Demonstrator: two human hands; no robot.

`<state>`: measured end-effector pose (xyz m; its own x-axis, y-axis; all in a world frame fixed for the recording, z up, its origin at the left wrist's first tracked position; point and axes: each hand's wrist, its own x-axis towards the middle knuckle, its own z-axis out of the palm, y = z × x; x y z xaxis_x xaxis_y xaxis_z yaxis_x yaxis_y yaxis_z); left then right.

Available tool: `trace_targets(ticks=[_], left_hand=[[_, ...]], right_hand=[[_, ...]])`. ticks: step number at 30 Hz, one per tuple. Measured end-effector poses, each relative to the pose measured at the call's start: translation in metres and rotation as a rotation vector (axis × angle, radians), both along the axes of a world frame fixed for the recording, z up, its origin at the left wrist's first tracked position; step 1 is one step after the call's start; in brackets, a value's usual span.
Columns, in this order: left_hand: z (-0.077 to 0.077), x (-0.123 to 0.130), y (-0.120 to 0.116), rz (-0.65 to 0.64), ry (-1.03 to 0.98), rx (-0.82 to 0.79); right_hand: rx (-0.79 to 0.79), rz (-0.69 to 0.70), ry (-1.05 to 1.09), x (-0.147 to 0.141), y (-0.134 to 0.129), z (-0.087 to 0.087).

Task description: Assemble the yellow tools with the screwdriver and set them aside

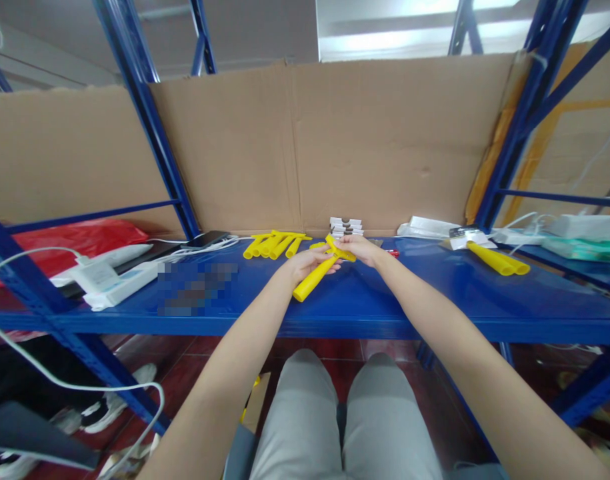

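Both hands are closed on a yellow plastic piece [313, 280] above the blue shelf, near its middle. It has a hollow tapered handle, tilted down toward me, and a crosspiece at its upper end. My left hand [303, 265] grips it near the top of the handle. My right hand [365, 249] pinches the right end of the crosspiece. Behind the hands lie small white stacked pieces [345, 227], their kind unclear. Several similar yellow pieces [275, 245] lie in a row to the left of my hands. My fingers partly hide the held piece.
Two more yellow pieces [495, 259] lie at the right beside white packaging [467, 237]. A white power strip [127, 283] with cables lies at the left. Cardboard [335, 140] backs the shelf [425, 293], and blue posts [149, 127] flank it. A red object [393, 253] is near my right hand.
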<state>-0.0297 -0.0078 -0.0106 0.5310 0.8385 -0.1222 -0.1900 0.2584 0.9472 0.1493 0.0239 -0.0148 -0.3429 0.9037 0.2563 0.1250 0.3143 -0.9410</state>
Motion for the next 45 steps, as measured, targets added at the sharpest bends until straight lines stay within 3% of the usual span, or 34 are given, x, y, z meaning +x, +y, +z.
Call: trace_targets(ticks=[16,28,31,36,40,45], left_hand=[[-0.004,0.001,0.005,0.018,0.032,-0.014],[-0.008,-0.002,0.011,0.049,-0.030,-0.042],[-0.008,-0.002,0.012,0.077,-0.036,-0.048],[-0.005,-0.001,0.011,0.140,-0.079,-0.029],[-0.003,0.000,0.011,0.253,-0.112,-0.022],[-0.005,-0.003,0.018,0.352,-0.141,-0.035]], right_hand=[[0.092,-0.145,-0.109,-0.003,0.003,-0.005],[0.138,-0.093,-0.200,0.004,0.013,-0.007],[0.178,-0.166,-0.352,0.017,0.014,-0.003],[0.260,-0.435,-0.795,0.053,0.018,0.002],[0.213,-0.410,-1.000,0.070,0.021,-0.001],[0.223,-0.382,-1.096,0.070,0.021,-0.004]])
